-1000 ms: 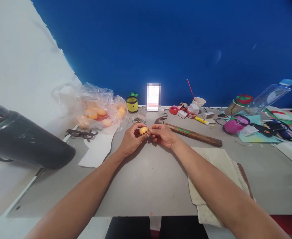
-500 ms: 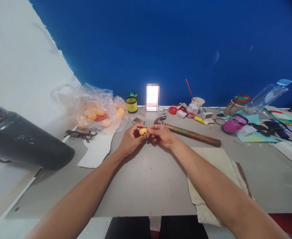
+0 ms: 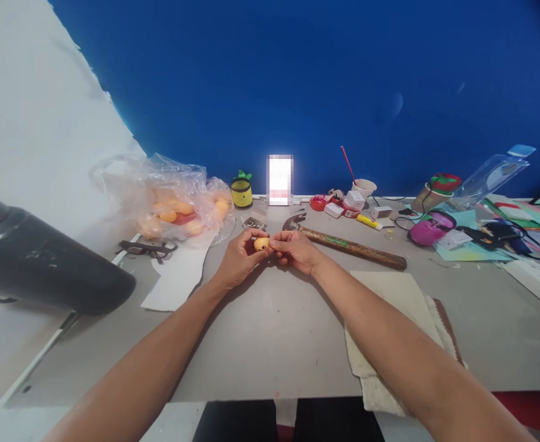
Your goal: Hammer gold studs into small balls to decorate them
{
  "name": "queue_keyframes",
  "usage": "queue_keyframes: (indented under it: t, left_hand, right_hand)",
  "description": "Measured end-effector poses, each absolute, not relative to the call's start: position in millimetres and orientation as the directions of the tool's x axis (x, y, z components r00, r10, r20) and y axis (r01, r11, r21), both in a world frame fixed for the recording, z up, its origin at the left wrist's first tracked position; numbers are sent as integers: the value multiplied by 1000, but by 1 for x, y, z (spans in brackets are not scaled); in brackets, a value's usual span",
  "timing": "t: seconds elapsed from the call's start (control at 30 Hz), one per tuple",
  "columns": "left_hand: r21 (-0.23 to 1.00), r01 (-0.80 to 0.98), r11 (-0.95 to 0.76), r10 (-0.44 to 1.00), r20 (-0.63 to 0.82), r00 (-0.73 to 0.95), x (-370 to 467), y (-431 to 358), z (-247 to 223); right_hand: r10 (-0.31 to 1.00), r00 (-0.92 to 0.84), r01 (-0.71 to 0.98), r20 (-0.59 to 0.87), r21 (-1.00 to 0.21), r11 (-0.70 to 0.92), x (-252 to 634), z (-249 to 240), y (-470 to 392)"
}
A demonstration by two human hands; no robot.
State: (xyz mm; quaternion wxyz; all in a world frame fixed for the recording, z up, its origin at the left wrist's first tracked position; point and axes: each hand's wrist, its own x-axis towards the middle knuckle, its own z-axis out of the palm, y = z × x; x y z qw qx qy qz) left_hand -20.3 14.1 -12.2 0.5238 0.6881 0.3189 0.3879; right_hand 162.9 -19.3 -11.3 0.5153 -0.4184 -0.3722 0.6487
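My left hand (image 3: 241,259) holds a small rounded yellow-orange toy piece (image 3: 261,244) between thumb and fingers, above the table. A dark, eye-like spot shows on its near side. Right up against it is my right hand (image 3: 296,250), thumb and index finger pinched together at the piece's right side. Whatever sits in that pinch is too small or hidden to make out. A claw hammer (image 3: 343,244) with a wooden handle lies just beyond my right hand. Behind my left hand is a small open box (image 3: 254,221) of tiny dark bits.
Left stand a dark tumbler (image 3: 53,258), glasses (image 3: 146,248), white paper (image 3: 178,279) and a clear bag (image 3: 178,184) of yellow-orange pieces. A lit phone (image 3: 280,180) leans at the blue wall. Right are a paper cup (image 3: 364,188), glue tube (image 3: 369,221), purple pouch (image 3: 431,229) and folded cloth (image 3: 389,301).
The toy piece has turned slightly in my hands, so one dark spot shows instead of two. The whole view has shifted a little; both hands stay at the piece.
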Motion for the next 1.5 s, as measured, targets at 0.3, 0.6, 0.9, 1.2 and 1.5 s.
queue_keyframes:
  t: [0.3, 0.6, 0.9, 1.2, 1.5]
  left_hand:
    - [930, 136, -341, 862, 252, 439, -21, 14, -13]
    - [863, 227, -451, 863, 357, 359, -17, 9, -19]
    - [858, 263, -441, 880, 356, 316, -15, 8, -20]
    - [973, 42, -226, 893, 190, 407, -14, 10, -19]
    - [985, -2, -170, 891, 154, 426, -14, 13, -16]
  right_hand:
    - [989, -82, -250, -124, -958, -141, 159, -13, -20]
    - [997, -25, -194, -74, -978, -78, 154, -15, -21]
    - [998, 5, -167, -60, -984, -58, 151, -15, -21]
    - [992, -48, -216, -116, -969, -124, 156, -11, -21]
    - [990, -22, -101, -136, -985, -138, 155, -8, -21]
